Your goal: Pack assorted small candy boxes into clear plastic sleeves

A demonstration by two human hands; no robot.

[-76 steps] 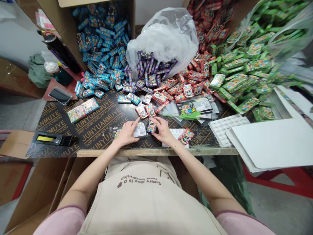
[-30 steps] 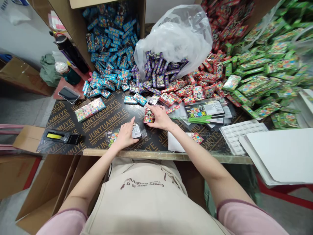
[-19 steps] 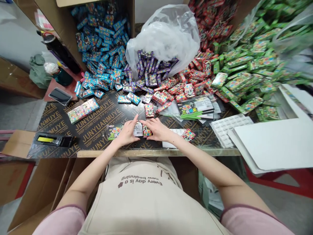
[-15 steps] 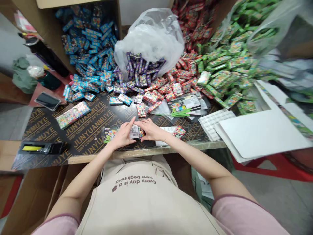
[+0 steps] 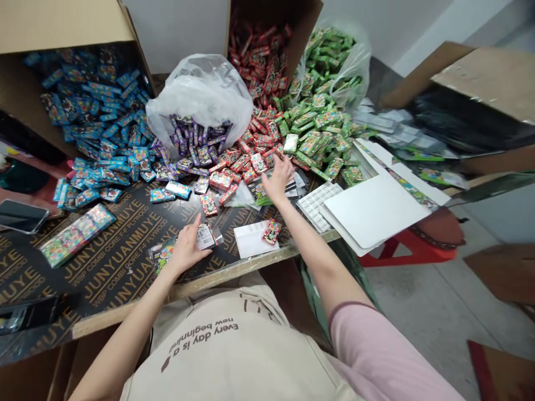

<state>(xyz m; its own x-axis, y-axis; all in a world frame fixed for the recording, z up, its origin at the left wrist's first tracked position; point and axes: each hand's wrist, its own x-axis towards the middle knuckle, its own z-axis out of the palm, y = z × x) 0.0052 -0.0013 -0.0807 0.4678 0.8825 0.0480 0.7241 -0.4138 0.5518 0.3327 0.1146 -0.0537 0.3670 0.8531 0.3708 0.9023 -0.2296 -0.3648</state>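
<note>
My left hand (image 5: 187, 248) rests with thumb and fingers apart on a clear plastic packet with a printed card (image 5: 206, 236) that lies flat on the table. The packet's colourful left end (image 5: 160, 255) shows past my wrist side. My right hand (image 5: 277, 177) is stretched out over the near edge of the small red boxes (image 5: 254, 139), its fingers apart. Under and beside it lie printed plastic bags (image 5: 261, 195). Between my hands, a single red box (image 5: 208, 205) stands apart. Another red box (image 5: 272, 231) lies on a white sheet (image 5: 249, 238).
Blue boxes (image 5: 100, 172), purple boxes (image 5: 196, 136) in a clear bag, and green boxes (image 5: 321, 131) are heaped along the back. A sticker sheet (image 5: 320, 206) and white card (image 5: 376, 209) lie right. A wrapped row of boxes (image 5: 78, 234) and a phone (image 5: 22, 216) lie left.
My right hand has left the packet and moved forward and right to the red boxes. My left hand has stayed at the packet. The view has turned right.
</note>
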